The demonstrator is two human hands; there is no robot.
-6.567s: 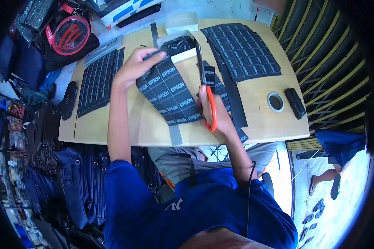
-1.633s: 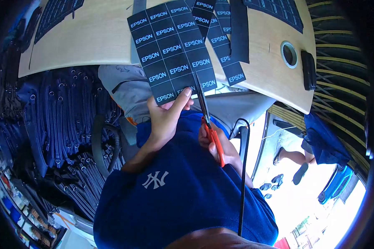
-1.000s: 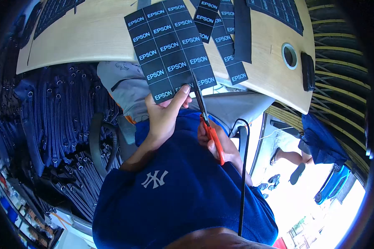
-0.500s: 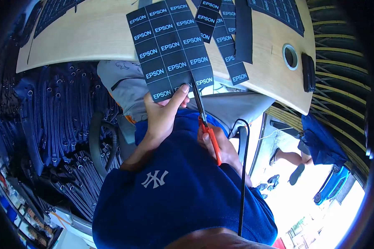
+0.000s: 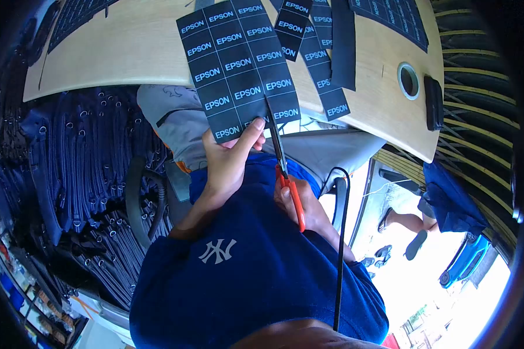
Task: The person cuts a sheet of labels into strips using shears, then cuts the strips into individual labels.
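Observation:
My left hand (image 5: 232,156) pinches the near edge of a black sheet (image 5: 233,74) printed with rows of white EPSON labels, thumb on top. The sheet is held up over the table's front edge. In my right hand (image 5: 301,200) is a pair of scissors (image 5: 280,152) with red-orange handles and dark blades. The blades point away from me and lie in a cut along the line between the middle and right label columns. Their tips reach about the second row from the near edge. Whether the blades are fully closed is hard to see.
On the wooden table (image 5: 128,49) lie cut EPSON strips (image 5: 326,81), a plain dark strip (image 5: 343,52), a tape roll (image 5: 408,80) and a black case (image 5: 432,103). Many dark straps (image 5: 81,151) hang at left. Another person's legs (image 5: 407,222) show at right. A black cable (image 5: 343,232) runs beside my right arm.
The scissors' handles have shifted slightly left and come closer together. The left hand and the sheet have stayed nearly still.

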